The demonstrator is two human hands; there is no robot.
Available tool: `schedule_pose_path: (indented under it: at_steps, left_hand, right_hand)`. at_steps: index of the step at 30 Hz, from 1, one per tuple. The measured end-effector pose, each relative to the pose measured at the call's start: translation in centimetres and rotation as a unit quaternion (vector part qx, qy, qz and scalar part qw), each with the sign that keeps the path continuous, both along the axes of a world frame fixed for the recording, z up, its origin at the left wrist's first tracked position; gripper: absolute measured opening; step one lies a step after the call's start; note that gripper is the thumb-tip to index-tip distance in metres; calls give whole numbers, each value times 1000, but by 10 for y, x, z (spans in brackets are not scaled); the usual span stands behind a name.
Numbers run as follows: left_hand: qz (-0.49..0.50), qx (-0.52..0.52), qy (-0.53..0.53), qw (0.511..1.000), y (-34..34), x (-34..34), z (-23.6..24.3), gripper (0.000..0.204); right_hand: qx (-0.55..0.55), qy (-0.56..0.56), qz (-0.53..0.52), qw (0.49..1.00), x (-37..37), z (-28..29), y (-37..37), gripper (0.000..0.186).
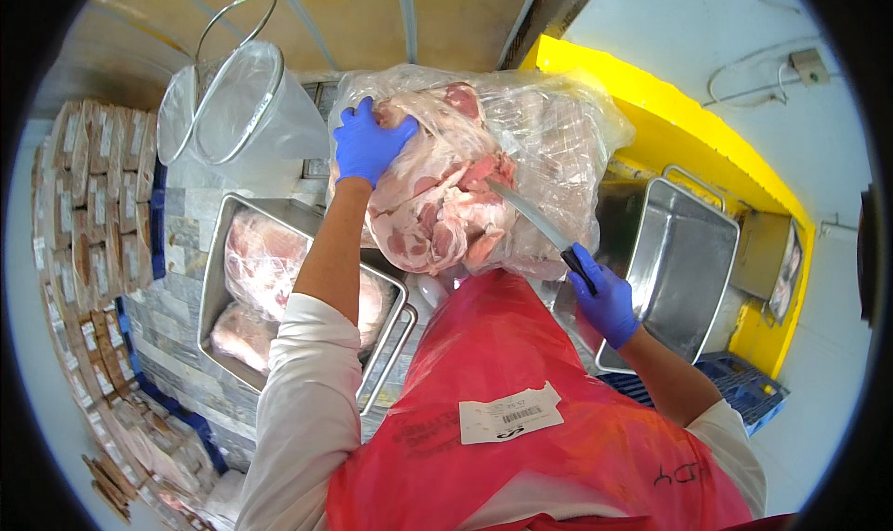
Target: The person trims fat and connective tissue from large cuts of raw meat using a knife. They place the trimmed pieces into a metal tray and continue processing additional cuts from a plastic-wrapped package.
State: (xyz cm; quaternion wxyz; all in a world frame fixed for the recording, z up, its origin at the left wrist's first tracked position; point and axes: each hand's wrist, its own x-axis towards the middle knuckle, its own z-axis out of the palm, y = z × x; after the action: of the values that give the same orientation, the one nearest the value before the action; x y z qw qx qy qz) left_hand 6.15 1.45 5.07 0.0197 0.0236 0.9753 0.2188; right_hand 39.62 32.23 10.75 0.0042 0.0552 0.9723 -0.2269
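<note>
A big pink cut of raw meat with pale fat (437,210) lies on a clear plastic bag (567,131) in the upper middle. My left hand (370,140), in a blue glove, rests on its upper left part with fingers spread. My right hand (603,298), also gloved in blue, is closed round the black handle of a long knife (530,213); the blade points up-left, with its tip at the reddish flesh on the meat's right side.
Steel bins flank me: one (216,298) holds bagged meat, another (684,261) is at the right. A bag-lined bin (242,112) stands back left, stacked cartons (98,215) line the far left, and a yellow barrier (688,136) runs along the right. Red plastic covers my front.
</note>
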Motion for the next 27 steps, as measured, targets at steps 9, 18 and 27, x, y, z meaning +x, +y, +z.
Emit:
schedule_pose_path:
  at_steps: [9,18,27]
  left_hand:
    - [-36,-4,-46,998,-1,-14,0,105]
    - [-48,-10,-86,995,2,-21,2,104]
    - [-87,52,-175,979,-39,-53,-2,95]
  right_hand:
    - [10,29,-3,1000,23,-66,1,56]
    - [-45,71,-16,996,25,-106,3,55]
    - [-180,95,-46,978,33,-117,-13,56]
